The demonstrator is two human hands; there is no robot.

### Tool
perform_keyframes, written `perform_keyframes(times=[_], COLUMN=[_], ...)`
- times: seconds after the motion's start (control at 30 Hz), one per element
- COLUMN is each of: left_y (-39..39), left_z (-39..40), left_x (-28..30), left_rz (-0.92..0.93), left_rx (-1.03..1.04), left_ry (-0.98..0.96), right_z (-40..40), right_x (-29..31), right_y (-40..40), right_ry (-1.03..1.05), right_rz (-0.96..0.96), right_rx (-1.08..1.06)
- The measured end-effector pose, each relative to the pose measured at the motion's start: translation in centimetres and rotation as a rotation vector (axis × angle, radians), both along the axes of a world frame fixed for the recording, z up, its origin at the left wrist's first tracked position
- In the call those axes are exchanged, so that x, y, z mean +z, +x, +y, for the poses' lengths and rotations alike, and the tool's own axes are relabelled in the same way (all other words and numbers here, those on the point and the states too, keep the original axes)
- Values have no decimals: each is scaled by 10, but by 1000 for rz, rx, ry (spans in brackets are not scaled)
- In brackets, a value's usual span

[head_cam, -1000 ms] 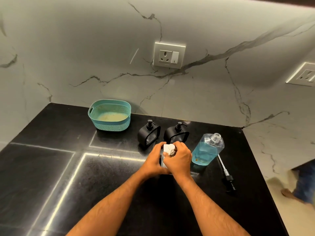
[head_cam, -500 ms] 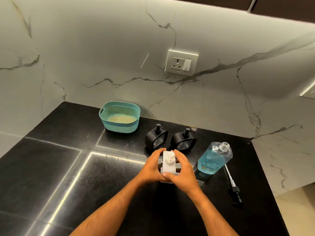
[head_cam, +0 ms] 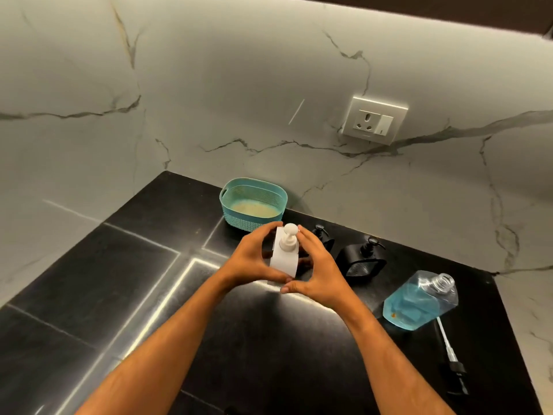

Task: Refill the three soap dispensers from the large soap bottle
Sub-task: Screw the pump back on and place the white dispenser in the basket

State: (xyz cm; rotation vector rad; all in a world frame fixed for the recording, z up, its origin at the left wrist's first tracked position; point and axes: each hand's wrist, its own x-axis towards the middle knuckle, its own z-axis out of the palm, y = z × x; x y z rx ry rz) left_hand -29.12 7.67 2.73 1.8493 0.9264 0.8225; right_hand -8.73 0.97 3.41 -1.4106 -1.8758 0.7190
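Both hands now cup the sides of the white square pump dispenser instead of covering its top, left hand and right hand curled round it, upright on the black stone worktop, two black dispensers behind, uncapped clear bottle of blue soap to the right

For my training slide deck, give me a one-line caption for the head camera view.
Both hands, left and right, hold the white dispenser beside the uncapped large soap bottle.

A black stone countertop carries a teal basket at the wall, two black soap dispensers, a white dispenser and an uncapped bottle of blue soap. A loose pump lies beside the bottle.
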Motion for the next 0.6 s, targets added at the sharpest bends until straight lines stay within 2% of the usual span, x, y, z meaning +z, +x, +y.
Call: perform_keyframes(times=[0.2, 0.6], left_y=[-17, -6], left_z=[42, 137], left_x=[25, 43], left_rz=[-27, -31], left_rx=[26, -9], left_ry=[38, -51], right_z=[50, 151], right_x=[23, 27], right_y=[-17, -23], right_ry=[58, 114], right_rz=[-27, -63], right_rx=[42, -80])
